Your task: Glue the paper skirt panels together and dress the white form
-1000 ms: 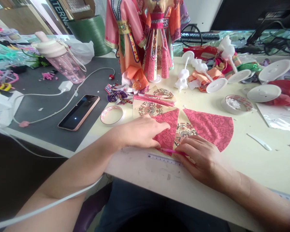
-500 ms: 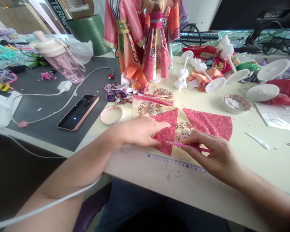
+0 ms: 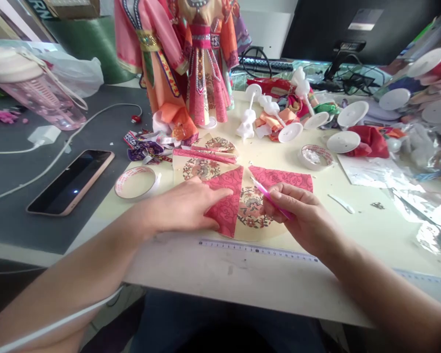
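Here the left hand (image 3: pixel 189 205) rests palm-down on fabric (image 3: pixel 228 213).

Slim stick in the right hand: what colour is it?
The slim stick is bright pink with a whitish tip; the head view shows it.

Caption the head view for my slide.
Left hand on patterned fabric, right hand holding a pink pen between its fingers, gowns upright behind.

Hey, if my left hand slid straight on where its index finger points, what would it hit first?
Past the floral panel, your left hand would probably meet the pink pen-like tool in your right hand. How high the tool sits is unclear, though.
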Motion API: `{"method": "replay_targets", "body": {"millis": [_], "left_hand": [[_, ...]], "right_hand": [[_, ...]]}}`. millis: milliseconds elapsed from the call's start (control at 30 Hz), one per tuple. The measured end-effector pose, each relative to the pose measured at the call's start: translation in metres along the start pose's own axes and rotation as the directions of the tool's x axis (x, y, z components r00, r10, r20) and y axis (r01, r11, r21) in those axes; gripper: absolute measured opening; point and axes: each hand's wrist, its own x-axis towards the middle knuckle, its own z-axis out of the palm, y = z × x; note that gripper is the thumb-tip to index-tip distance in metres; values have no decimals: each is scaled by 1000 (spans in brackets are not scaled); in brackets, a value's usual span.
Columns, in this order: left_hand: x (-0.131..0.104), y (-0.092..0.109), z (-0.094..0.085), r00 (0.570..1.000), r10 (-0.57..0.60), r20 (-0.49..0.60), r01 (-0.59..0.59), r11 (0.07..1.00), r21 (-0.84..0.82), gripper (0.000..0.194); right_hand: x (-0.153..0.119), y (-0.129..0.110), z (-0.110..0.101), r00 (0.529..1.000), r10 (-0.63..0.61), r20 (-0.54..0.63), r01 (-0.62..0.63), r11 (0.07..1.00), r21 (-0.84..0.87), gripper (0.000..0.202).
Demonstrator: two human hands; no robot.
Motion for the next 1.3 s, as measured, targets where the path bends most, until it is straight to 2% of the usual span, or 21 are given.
{"method": "replay_targets", "body": {"millis": [167, 300, 367, 467, 533, 700, 800, 1067, 1300], "left_hand": [[1, -1, 0, 999, -25, -28, 23, 998, -54, 59], [3, 5, 0, 982, -43, -184, 22, 993, -113, 47], [6, 11, 2, 957, -47, -286, -10, 981, -194, 39], [9, 22, 6, 893, -45, -448, -116, 939, -324, 26], [11, 29, 10, 867, -63, -493, -171, 894, -415, 19], [16, 41, 22, 873, -186, -451, -198, 710, -676, 17], [19, 42, 29, 866, -205, -456, -239, 631, -738, 19], [22, 47, 35, 804, -167, -571, -384, 588, -712, 17], [20, 48, 36, 807, -236, -541, -330, 580, -745, 23]], "right_hand": [[4, 4, -8, 1000, 21, -16, -19, 989, 144, 23], [9, 5, -13, 996, 56, -71, -43, 984, 174, 21], [10, 5, -13, 993, 77, -93, -56, 977, 205, 19], [9, 3, -11, 993, 74, -88, -49, 964, 262, 16], [7, 3, -8, 996, 42, -76, -21, 967, 254, 14], [2, 2, -2, 996, -48, -72, 59, 987, 149, 11], [1, 3, 2, 997, -65, -51, 70, 991, 112, 12], [0, 7, 6, 999, -37, 34, 28, 973, 228, 9], [-1, 6, 7, 996, -85, 21, 80, 979, 188, 8]]}}
